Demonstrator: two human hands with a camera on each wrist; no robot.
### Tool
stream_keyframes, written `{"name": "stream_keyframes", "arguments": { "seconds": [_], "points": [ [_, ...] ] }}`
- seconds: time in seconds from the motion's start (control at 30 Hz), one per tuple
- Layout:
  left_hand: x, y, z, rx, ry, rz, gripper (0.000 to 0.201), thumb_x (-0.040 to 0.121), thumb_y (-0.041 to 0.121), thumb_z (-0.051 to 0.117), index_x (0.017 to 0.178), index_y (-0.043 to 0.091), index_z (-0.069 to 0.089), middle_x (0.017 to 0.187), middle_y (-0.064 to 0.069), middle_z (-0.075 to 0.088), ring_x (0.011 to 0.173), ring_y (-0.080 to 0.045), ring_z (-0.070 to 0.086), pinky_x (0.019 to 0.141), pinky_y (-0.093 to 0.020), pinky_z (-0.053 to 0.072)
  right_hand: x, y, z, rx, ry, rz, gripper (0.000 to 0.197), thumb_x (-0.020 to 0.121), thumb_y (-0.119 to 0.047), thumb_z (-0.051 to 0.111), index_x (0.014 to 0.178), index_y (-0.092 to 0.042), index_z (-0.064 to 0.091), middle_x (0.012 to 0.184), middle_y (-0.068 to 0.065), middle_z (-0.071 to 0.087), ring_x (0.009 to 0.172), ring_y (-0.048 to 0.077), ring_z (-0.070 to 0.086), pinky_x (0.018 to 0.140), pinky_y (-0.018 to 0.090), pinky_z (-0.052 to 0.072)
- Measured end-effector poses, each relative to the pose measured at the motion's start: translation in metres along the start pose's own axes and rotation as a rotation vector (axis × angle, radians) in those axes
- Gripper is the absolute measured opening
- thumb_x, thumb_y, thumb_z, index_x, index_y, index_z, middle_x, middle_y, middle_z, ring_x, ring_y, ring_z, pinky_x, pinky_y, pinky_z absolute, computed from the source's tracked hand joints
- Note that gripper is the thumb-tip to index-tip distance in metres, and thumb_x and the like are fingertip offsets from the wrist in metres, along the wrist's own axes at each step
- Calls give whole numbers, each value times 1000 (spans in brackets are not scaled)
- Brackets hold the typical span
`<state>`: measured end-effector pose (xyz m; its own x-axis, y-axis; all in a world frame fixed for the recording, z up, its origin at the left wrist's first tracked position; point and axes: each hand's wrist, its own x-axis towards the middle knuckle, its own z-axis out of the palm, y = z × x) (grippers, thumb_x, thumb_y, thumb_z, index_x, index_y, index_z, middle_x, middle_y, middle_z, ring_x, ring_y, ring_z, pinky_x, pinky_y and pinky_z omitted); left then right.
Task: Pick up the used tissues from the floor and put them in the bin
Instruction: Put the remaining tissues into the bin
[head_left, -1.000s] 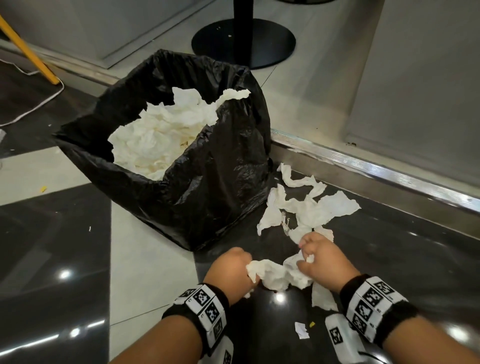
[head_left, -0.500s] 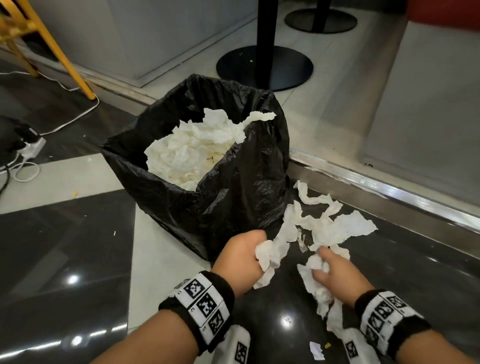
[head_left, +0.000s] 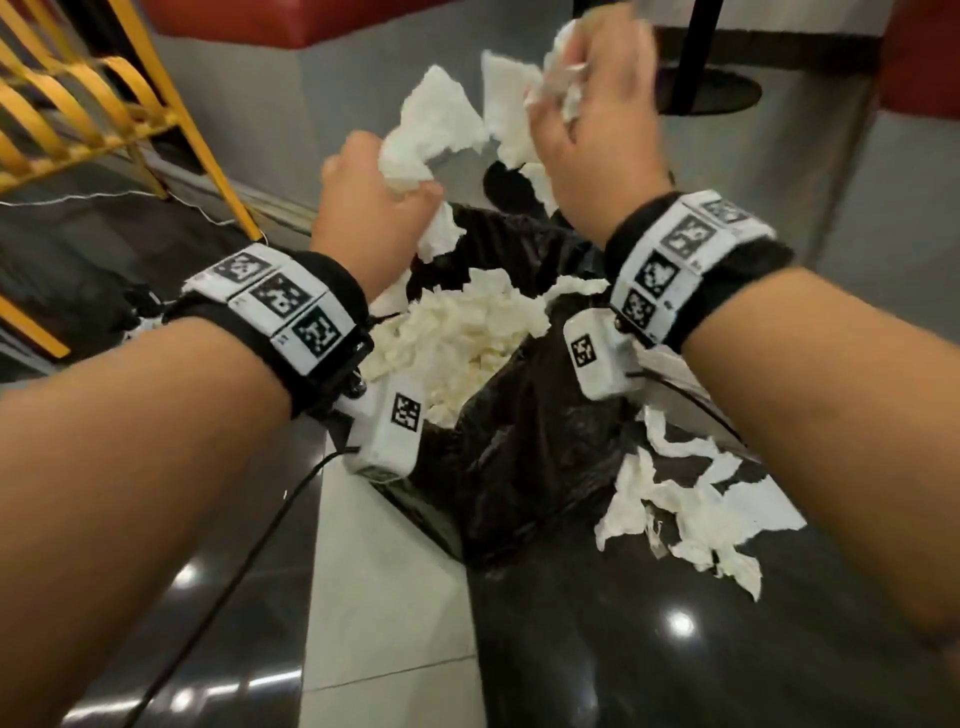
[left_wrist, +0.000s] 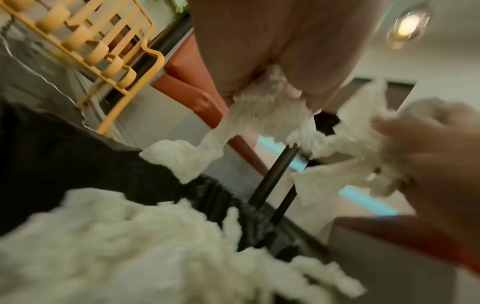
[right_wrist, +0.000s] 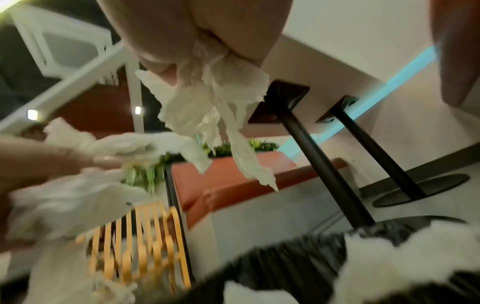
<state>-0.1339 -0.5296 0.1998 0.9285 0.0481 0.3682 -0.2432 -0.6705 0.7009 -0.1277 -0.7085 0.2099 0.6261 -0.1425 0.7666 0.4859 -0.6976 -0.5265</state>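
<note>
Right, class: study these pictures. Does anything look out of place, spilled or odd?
Yes. Torn white tissues lie scattered on the dark floor to the right of the bin, outside it. The bin is already heaped with tissues. The left hand and the right hand each grip tissues above it.

No readable words, brands or numbers anywhere. Only black-and-white square code markers on the wristbands (head_left: 283, 306) and on the small white boxes (head_left: 389, 428) under the wrists. Tiny print beside the markers too blurred to read.
</note>
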Motion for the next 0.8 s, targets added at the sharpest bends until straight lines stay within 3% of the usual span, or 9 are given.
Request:
{"name": "stream_keyframes", "arguments": {
  "seconds": [0.07,0.13,0.17,0.23,0.33,0.47,0.57,0.7,0.8],
  "points": [
    [3,-18,8,203,-217,-57,54,68,50,64,106,14,49,114,-13,55,98,-27,55,73,-33,46,-10,3,28,-144,-396,6,28,84,-20,53,111,-13,49,116,11,41,92,26,54,86,39,49],
    [-2,-30,12,395,-430,-109,79,59,58,70,121,16,47,122,-10,55,105,-30,56,73,-34,46,-27,8,44,-386,-886,26,50,80,-34,64,126,-27,45,140,9,33,108,35,55,94,48,47],
    [-4,-36,12,475,-486,-134,86,62,55,73,131,15,40,128,-9,50,110,-29,54,78,-35,47,-34,11,45,-458,-1021,29,61,76,-44,67,130,-36,40,150,4,25,116,36,52,99,52,44],
    [-12,-42,10,568,-506,-124,89,71,45,74,140,15,27,141,-11,38,120,-30,48,90,-39,45,-40,12,35,-497,-1026,7,72,72,-59,65,135,-45,33,157,-1,14,128,37,43,107,58,34],
    [-24,-47,10,629,-552,-69,82,75,46,70,139,17,28,142,-12,37,120,-30,47,93,-41,47,-37,21,13,-612,-894,17,76,71,-63,63,137,-43,31,152,4,28,127,40,41,101,55,38],
    [-42,-56,18,725,-691,-73,75,78,52,63,137,20,30,133,-10,49,112,-29,54,91,-40,49,-38,30,3,-895,-1173,111,71,77,-69,54,134,-29,45,130,8,52,115,32,53,83,39,44],
    [-50,-58,20,689,-725,-101,71,80,54,60,136,21,32,133,-8,50,112,-28,54,89,-36,47,-35,28,18,-898,-1364,71,53,91,-52,49,123,-12,60,121,9,62,110,28,57,91,38,44],
    [-54,-60,24,679,-770,-128,66,83,56,54,136,22,33,130,-8,54,111,-26,55,87,-33,43,-21,18,35,-815,-1128,-42,29,95,-16,44,111,-1,64,105,15,64,84,27,52,82,37,46],
    [-58,-63,26,711,-827,-111,61,85,60,46,132,23,38,127,-7,57,111,-26,55,92,-35,44,-31,10,40,-706,-1190,-66,40,99,-36,37,131,-16,53,129,12,57,108,29,54,96,41,41]
  ]
}}
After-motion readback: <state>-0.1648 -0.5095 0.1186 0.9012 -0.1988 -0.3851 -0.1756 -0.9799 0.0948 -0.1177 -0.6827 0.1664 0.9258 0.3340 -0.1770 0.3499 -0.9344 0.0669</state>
